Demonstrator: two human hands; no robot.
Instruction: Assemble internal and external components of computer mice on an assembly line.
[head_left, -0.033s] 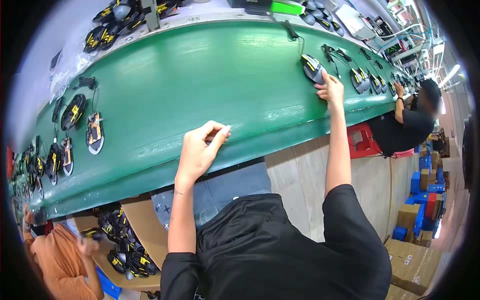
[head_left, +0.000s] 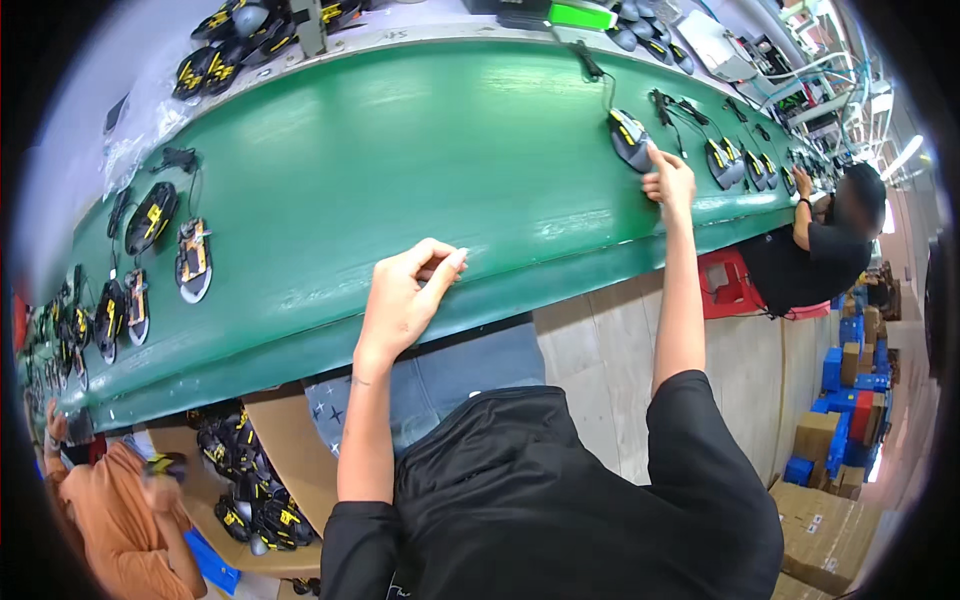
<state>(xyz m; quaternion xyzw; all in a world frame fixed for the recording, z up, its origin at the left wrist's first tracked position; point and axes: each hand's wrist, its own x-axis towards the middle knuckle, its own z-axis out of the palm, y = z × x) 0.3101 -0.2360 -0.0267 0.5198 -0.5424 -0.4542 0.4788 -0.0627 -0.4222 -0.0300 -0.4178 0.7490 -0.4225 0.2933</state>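
A black and grey computer mouse with yellow marks (head_left: pixel 632 140) lies at the right of the green work surface (head_left: pixel 400 160), its cable running up toward the far edge. At its near end, the thumb and fingers of my right hand (head_left: pixel 670 182) are closed on it. My left hand (head_left: pixel 412 295) hovers over the near middle of the surface, thumb and fingers curled into a pinch; whether anything small is inside cannot be seen. To its left lie an opened mouse base with bare inner parts (head_left: pixel 194 262) and a black and yellow mouse shell (head_left: pixel 152 218).
More mice (head_left: pixel 725 163) line the surface to the right, near a co-worker in black (head_left: pixel 820 240). At lower left, a co-worker in orange (head_left: pixel 120 510) holds a blurred part beside a carton (head_left: pixel 285 450) of black and yellow parts. Further shells (head_left: pixel 222 66) sit beyond the far edge.
The view has shifted very slightly. The orange-sleeved co-worker's hand has moved a little left with its part. My hands stay almost as they were.
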